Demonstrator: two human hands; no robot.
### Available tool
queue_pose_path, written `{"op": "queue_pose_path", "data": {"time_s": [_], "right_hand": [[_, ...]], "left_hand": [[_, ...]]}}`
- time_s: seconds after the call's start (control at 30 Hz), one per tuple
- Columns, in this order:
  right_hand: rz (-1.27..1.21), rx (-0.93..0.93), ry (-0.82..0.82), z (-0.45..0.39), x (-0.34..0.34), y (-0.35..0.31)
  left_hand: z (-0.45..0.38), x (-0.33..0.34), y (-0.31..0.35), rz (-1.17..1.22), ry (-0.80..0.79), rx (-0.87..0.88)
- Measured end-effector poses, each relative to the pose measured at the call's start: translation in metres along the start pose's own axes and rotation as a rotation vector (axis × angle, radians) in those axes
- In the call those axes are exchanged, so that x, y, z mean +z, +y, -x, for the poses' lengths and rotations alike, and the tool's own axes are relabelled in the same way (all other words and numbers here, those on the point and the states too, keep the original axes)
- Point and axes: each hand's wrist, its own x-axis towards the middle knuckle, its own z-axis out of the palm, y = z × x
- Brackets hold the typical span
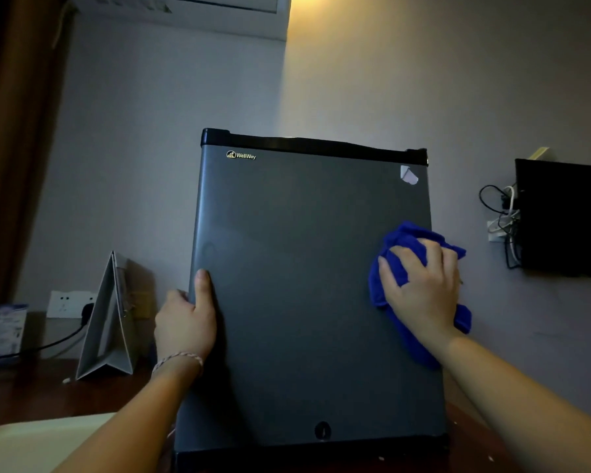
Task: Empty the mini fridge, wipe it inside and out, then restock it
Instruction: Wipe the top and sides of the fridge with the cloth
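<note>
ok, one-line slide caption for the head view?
Right hand presses a crumpled blue cloth on the closed dark grey mini fridge door; left hand grips its left edge.

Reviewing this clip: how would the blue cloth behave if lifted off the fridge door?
Probably floppy: the blue cloth bunches and folds under the right hand, with an end hanging below the wrist. Likely light and soft, not slippery, given its fuzzy texture. It would drape rather than hold shape against the mini fridge.
</note>
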Motion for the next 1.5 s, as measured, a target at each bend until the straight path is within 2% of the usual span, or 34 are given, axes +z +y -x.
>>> {"op": "queue_pose_path", "data": {"time_s": [0.1,0.17,0.27,0.47,0.57,0.73,0.87,1.0,1.1,1.2,1.27,1.37,1.5], "right_hand": [[0.017,0.129,0.024,-0.02,0.008,-0.018],[0.039,0.144,0.032,-0.032,0.015,-0.043],[0.05,0.019,0.03,-0.046,0.025,-0.1],[-0.076,-0.395,-0.077,-0.052,0.04,-0.247],[-0.057,-0.482,-0.106,-0.046,0.043,-0.278],[-0.122,-0.519,-0.123,-0.044,0.043,-0.257],[-0.101,-0.399,-0.116,-0.046,0.037,-0.199],[-0.041,-0.206,-0.07,-0.055,0.025,-0.1],[0.033,0.005,-0.044,-0.047,0.012,-0.04],[0.071,0.245,-0.035,-0.042,0.014,-0.043],[0.084,0.334,-0.024,-0.043,0.016,-0.065],[0.096,0.213,0.02,-0.033,0.02,-0.108],[0.023,-0.151,-0.008,-0.017,0.027,-0.186]], "left_hand": [[-0.001,0.002,-0.004,-0.017,0.009,0.003],[-0.003,0.004,-0.006,-0.023,0.018,0.009],[-0.002,0.003,-0.006,-0.038,0.03,0.033],[0.0,0.0,-0.015,-0.027,-0.006,0.097],[-0.003,-0.002,-0.019,-0.02,-0.03,0.106],[-0.004,-0.002,-0.018,-0.016,-0.031,0.099],[-0.001,-0.002,-0.016,-0.034,-0.051,0.055],[0.002,-0.003,-0.014,0.002,-0.06,0.054],[0.001,-0.003,-0.017,0.033,-0.074,0.056],[0.0,-0.001,-0.02,0.034,-0.073,0.048],[0.001,0.0,-0.019,0.027,-0.057,0.043],[0.004,0.0,-0.02,0.028,-0.039,0.045],[0.013,-0.001,-0.029,0.018,-0.034,0.034]]}}
